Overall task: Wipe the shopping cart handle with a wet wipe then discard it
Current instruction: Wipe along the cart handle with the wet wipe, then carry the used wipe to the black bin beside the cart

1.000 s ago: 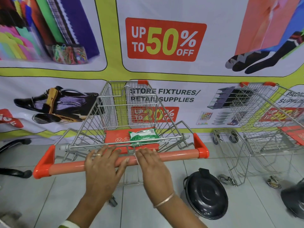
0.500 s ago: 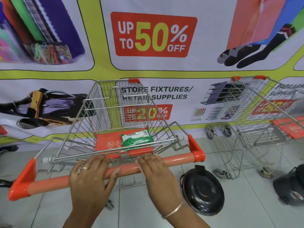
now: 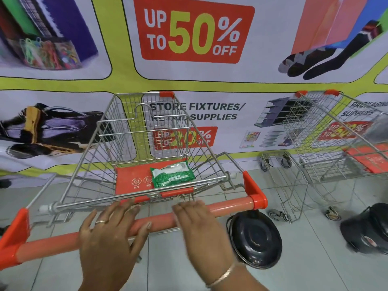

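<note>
I have both hands on the orange plastic-sleeved handle bar (image 3: pixel 228 206) of the silver wire shopping cart (image 3: pixel 147 148), which runs slanted across my view, low at the left and higher at the right, between two brighter orange end brackets. My left hand (image 3: pixel 107 238) lies palm down over the bar with the fingers spread flat and a ring on one of them, so its grip is open, resting on the handle and not curled round it. My right hand (image 3: pixel 201 225), with a thin bangle at the wrist, also covers the bar just beside the left; it is blurred and its fingers reach forward over the top, but I cannot tell whether they wrap the bar or only lie on it. The green and white soft pack of wet wipes (image 3: pixel 172 175) lies on the orange fold-down seat panel (image 3: pixel 130 175) inside the cart, well apart from both hands. On the tiled floor (image 3: pixel 315 269) right of the handle sits a round black lidded bin (image 3: pixel 255 238), close to the bar's right bracket. A second wire cart (image 3: pixel 336 143) stands further right against the printed sale banner (image 3: pixel 193 30) on the wall.
</note>
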A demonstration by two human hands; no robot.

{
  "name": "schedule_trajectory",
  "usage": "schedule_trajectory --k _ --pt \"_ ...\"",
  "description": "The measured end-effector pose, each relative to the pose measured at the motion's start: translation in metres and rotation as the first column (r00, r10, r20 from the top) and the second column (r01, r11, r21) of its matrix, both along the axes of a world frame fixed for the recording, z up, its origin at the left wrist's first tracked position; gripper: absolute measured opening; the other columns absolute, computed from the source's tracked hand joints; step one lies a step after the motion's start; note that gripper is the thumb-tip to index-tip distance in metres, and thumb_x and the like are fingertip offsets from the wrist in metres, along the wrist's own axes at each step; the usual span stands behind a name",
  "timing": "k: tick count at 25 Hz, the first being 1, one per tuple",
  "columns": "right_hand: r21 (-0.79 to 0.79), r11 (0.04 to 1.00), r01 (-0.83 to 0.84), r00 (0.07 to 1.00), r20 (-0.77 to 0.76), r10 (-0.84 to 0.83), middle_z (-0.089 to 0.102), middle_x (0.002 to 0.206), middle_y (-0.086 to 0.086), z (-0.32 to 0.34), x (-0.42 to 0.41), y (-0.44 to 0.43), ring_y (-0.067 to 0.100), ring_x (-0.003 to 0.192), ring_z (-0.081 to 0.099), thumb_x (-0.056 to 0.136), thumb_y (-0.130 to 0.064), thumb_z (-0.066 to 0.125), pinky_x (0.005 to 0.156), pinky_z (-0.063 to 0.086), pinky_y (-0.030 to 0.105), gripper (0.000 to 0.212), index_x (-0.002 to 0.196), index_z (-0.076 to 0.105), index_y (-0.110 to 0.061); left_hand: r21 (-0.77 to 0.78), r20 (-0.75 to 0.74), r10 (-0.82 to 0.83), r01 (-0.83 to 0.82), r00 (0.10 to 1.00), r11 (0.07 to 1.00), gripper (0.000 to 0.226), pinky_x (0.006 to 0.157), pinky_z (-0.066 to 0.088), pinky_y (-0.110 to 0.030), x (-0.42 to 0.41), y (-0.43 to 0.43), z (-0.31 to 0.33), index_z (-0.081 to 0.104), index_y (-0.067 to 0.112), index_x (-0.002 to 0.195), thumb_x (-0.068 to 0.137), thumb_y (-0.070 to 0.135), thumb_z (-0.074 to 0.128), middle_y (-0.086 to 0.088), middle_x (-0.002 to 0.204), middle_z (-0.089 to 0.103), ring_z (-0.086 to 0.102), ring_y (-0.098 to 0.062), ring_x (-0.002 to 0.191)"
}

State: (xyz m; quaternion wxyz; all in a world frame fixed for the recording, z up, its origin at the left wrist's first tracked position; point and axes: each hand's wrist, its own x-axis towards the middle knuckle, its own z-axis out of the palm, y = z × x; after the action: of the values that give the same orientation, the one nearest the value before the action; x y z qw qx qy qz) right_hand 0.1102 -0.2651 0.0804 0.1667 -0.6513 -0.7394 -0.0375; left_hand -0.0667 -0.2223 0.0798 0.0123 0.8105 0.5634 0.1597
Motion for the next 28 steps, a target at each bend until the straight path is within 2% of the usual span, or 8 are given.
schedule_trajectory --k 4,9,11,15,22,23,25,28 --pt "-0.037 0.976 0.213 0.977 0.014 -0.212 0.071 0.096 0.005 0.008 0.058 -0.013 0.022 0.091 0.067 0.070 -0.005 0.032 0.108 0.020 0.028 0.049 0.103 0.068 -0.008 -0.041 -0.014 0.033 -0.033 0.999 0.999 0.072 0.094 0.033 -0.048 0.004 -0.004 0.001 0.073 0.016 0.095 0.092 0.059 0.015 -0.004 0.105 0.072 0.064 -0.029 0.103" --pt "0.011 0.999 -0.045 0.997 -0.065 0.045 0.072 0.101 0.002 0.003 -0.004 -0.003 0.018 0.095 0.066 0.071 -0.009 0.035 0.099 0.040 0.032 0.048 0.104 0.070 -0.011 -0.042 -0.031 0.036 -0.037 0.999 0.998 0.071 0.094 0.033 -0.048 0.004 -0.002 0.001 0.073 0.017 0.096 0.092 0.059 0.016 -0.003 0.107 0.071 0.062 -0.027 0.105" --pt "0.019 0.993 -0.116 0.991 -0.067 0.117 0.071 0.103 0.001 0.001 0.015 -0.003 0.017 0.097 0.065 0.071 -0.008 0.035 0.100 0.035 0.031 0.050 0.108 0.068 -0.011 -0.020 -0.032 0.029 -0.030 0.999 0.999 0.070 0.094 0.033 -0.048 0.002 -0.002 0.000 0.073 0.017 0.095 0.092 0.059 0.017 -0.003 0.108 0.071 0.061 -0.026 0.105" --pt "-0.010 0.999 0.043 0.995 -0.089 -0.044 0.070 0.105 0.002 -0.001 0.075 -0.014 0.016 0.103 0.058 0.071 -0.005 0.037 0.110 0.018 0.024 0.050 0.112 0.064 -0.011 0.051 -0.010 0.026 -0.026 1.000 0.998 0.066 0.093 0.035 -0.048 0.003 -0.001 -0.003 0.074 0.015 0.093 0.093 0.057 0.023 -0.005 0.107 0.071 0.057 -0.022 0.104" --pt "0.081 0.981 -0.177 0.930 -0.314 0.193 0.073 0.097 -0.008 0.013 0.043 -0.001 0.007 0.092 0.066 0.080 -0.010 0.048 0.090 0.050 0.027 0.032 0.097 0.073 -0.020 0.003 -0.018 0.015 -0.015 1.000 1.000 0.066 0.089 0.038 -0.051 -0.002 0.000 -0.009 0.071 0.015 0.096 0.090 0.059 0.024 -0.011 0.111 0.070 0.062 -0.030 0.102" --pt "0.058 0.990 -0.125 0.852 -0.506 0.137 0.072 0.095 -0.015 0.024 0.055 -0.001 0.001 0.091 0.065 0.080 -0.006 0.052 0.085 0.050 0.021 0.032 0.094 0.073 -0.025 -0.006 0.003 -0.001 0.001 1.000 1.000 0.064 0.089 0.038 -0.056 0.001 0.002 -0.007 0.067 0.017 0.101 0.089 0.062 0.023 -0.013 0.112 0.068 0.061 -0.033 0.103" --pt "-0.082 0.997 -0.001 0.521 -0.851 -0.070 0.070 0.083 -0.027 0.048 0.090 -0.006 -0.010 0.080 0.064 0.081 0.004 0.053 0.070 0.046 0.005 0.039 0.083 0.071 -0.030 0.038 0.044 -0.092 0.090 0.995 0.995 0.058 0.096 0.033 -0.055 0.025 0.006 0.003 0.056 0.023 0.110 0.089 0.064 0.021 -0.015 0.120 0.064 0.054 -0.030 0.110" --pt "-0.190 0.962 0.196 -0.046 -0.982 -0.185 0.074 0.071 -0.008 0.067 0.154 -0.011 -0.001 0.060 0.065 0.091 0.004 0.046 0.055 0.049 0.010 0.033 0.085 0.069 -0.018 0.092 0.059 -0.417 0.411 0.907 0.907 0.052 0.104 0.023 -0.035 0.103 0.010 0.019 0.049 0.028 0.121 0.091 0.062 0.024 -0.002 0.139 0.047 0.039 -0.022 0.125"
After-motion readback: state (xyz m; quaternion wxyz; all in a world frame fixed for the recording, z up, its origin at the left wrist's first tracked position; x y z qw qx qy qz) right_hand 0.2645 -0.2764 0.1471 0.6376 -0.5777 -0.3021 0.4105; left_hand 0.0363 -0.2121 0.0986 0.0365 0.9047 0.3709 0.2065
